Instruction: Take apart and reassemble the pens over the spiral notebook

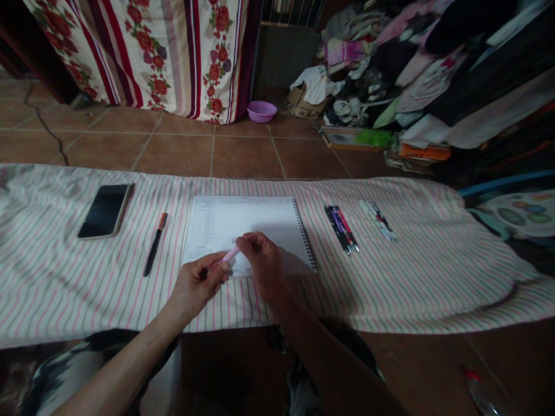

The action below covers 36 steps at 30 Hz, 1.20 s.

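Note:
My left hand [197, 284] and my right hand [262, 261] are both closed on a pink pen [228, 255], one at each end, over the near edge of a spiral-bound notebook [247, 222]. The notebook lies open on a striped cloth [433, 271], showing a white page with a printed table. A black pen with a red tip [155, 243] lies left of the notebook. A dark phone [105, 211] lies further left. To the right of the notebook rest a bundle of coloured pens [342, 229] and another white pen [377, 220].
Beyond the cloth is a brown tiled floor [243, 153] with a purple bowl [262, 111], a floral curtain [173, 52] and a heap of clothes [390, 69] at the back right. A plastic bottle [481, 393] lies on the floor at the lower right.

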Motion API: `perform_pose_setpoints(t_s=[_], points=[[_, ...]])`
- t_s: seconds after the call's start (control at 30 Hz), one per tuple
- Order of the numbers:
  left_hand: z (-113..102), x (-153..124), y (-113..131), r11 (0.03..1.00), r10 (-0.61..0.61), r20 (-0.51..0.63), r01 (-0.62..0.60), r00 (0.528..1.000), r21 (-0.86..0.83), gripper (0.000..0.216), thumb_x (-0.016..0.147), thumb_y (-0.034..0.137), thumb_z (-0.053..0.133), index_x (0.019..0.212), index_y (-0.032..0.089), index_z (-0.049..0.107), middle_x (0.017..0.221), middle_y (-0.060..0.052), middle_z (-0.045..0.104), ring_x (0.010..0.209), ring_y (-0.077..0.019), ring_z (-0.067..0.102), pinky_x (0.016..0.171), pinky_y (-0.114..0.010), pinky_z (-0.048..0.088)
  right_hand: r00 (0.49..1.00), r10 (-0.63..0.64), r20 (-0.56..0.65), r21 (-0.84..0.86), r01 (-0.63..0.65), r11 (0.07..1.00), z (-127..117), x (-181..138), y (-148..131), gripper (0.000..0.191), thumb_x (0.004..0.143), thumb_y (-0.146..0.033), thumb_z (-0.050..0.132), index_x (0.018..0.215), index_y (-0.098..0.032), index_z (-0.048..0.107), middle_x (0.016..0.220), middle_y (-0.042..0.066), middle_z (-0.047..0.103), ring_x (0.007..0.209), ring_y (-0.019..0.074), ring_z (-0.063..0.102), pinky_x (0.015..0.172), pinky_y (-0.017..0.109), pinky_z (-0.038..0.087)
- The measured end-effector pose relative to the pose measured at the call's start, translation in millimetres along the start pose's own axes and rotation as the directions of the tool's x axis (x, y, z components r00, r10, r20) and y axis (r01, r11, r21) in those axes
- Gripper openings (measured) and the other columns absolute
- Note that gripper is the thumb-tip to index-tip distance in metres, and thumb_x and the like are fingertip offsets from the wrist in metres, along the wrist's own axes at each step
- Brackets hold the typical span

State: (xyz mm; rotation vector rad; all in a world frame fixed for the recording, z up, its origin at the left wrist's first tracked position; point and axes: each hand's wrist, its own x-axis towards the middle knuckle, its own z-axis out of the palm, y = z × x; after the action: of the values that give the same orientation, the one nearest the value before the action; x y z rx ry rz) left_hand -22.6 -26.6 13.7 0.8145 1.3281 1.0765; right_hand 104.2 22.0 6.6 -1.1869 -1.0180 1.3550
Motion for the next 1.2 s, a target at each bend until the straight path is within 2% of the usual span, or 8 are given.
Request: perform_pose_setpoints(t_s=[0.1,0.23,0.37,0.67,0.87,0.93,1.07,1.2], points=[[-0.5,2.1,-0.1,1.0,-0.001,0.017,0.001,1.0,0.01,0.04,0.066,0.039,0.069,0.095,0.012,0.068,0.053,0.001,0.056,0.041,-0.0057,0.041,0.041,-0.02,0.029,0.992,-0.002,0.123,0.095,-0.01,0.995,1.0,-1.8,-1.4,0.022,0.07,-0.041,0.065,0.075,-0.02,0.062,0.071,0.0,0.06,0.066,0.0121,0.053,0.065,0.026,0.042],[-0.6,2.4,6.2,1.0,-0.014,0.046,0.014,0.999,-0.001,0.036,0.067,0.035,0.069,0.092,0.009,0.068,0.054,0.0,0.056,0.042,-0.0047,0.039,0.04,-0.019,0.027,0.97,0.033,0.242,0.321,-0.112,0.941,-3.2,-0.6,-6.3,0.03,0.073,-0.046,0.06,0.091,-0.022,0.067,0.098,0.005,0.066,0.093,0.0164,0.057,0.082,0.032,0.044],[-1.0,1.1,10.0,1.0,-0.009,0.103,0.011,0.995,-0.01,0.036,0.069,0.035,0.068,0.093,0.009,0.068,0.055,-0.001,0.057,0.043,-0.005,0.038,0.04,-0.019,0.027,0.958,0.097,0.271,0.245,-0.167,0.955,-10.6,3.6,-9.0,0.019,0.069,-0.035,0.068,0.083,-0.023,0.071,0.097,0.003,0.068,0.088,0.0158,0.058,0.084,0.033,0.044],[0.8,0.5,5.0,1.0,0.013,0.035,-0.013,0.999,0.001,0.044,0.064,0.038,0.071,0.098,0.011,0.066,0.053,0.0,0.057,0.042,-0.0069,0.042,0.041,-0.021,0.03,0.997,0.049,0.052,0.121,-0.055,0.991,-2.7,5.9,0.2,0.023,0.057,-0.033,0.075,0.059,-0.02,0.057,0.064,-0.003,0.059,0.063,0.0111,0.05,0.064,0.026,0.041],[1.8,1.0,10.7,1.0,-0.005,0.057,0.004,0.998,0.006,0.036,0.066,0.036,0.069,0.092,0.01,0.068,0.053,0.0,0.057,0.041,-0.006,0.039,0.04,-0.021,0.027,0.956,0.056,0.287,0.353,-0.16,0.922,-6.0,1.7,-10.4,0.03,0.066,-0.045,0.067,0.087,-0.024,0.066,0.095,0.003,0.065,0.086,0.0155,0.056,0.08,0.031,0.044],[2.3,0.0,13.2,1.0,-0.014,0.072,0.014,0.997,0.0,0.036,0.067,0.035,0.069,0.092,0.01,0.068,0.054,-0.001,0.057,0.042,-0.0057,0.038,0.04,-0.02,0.026,0.946,0.092,0.311,0.338,-0.201,0.92,-9.1,3.0,-12.0,0.024,0.066,-0.041,0.069,0.081,-0.023,0.069,0.097,0.003,0.066,0.087,0.0154,0.056,0.083,0.032,0.044],[2.1,-0.9,10.4,1.0,-0.021,0.082,0.021,0.996,0.006,0.035,0.068,0.036,0.068,0.09,0.01,0.068,0.054,-0.001,0.057,0.042,-0.006,0.038,0.04,-0.02,0.027,0.953,0.115,0.281,0.242,-0.187,0.952,-11.5,7.2,-7.9,0.016,0.066,-0.035,0.069,0.076,-0.023,0.072,0.083,0.001,0.067,0.078,0.0144,0.056,0.079,0.031,0.043],[1.7,0.6,2.5,1.0,0.004,0.055,-0.004,0.998,-0.004,0.04,0.065,0.037,0.07,0.095,0.012,0.067,0.054,0.0,0.058,0.043,-0.007,0.043,0.042,-0.021,0.032,0.989,0.086,0.12,0.105,-0.099,0.99,-6.5,6.9,-2.5,0.016,0.061,-0.033,0.073,0.065,-0.02,0.065,0.07,-0.001,0.063,0.068,0.0125,0.053,0.068,0.027,0.042]])
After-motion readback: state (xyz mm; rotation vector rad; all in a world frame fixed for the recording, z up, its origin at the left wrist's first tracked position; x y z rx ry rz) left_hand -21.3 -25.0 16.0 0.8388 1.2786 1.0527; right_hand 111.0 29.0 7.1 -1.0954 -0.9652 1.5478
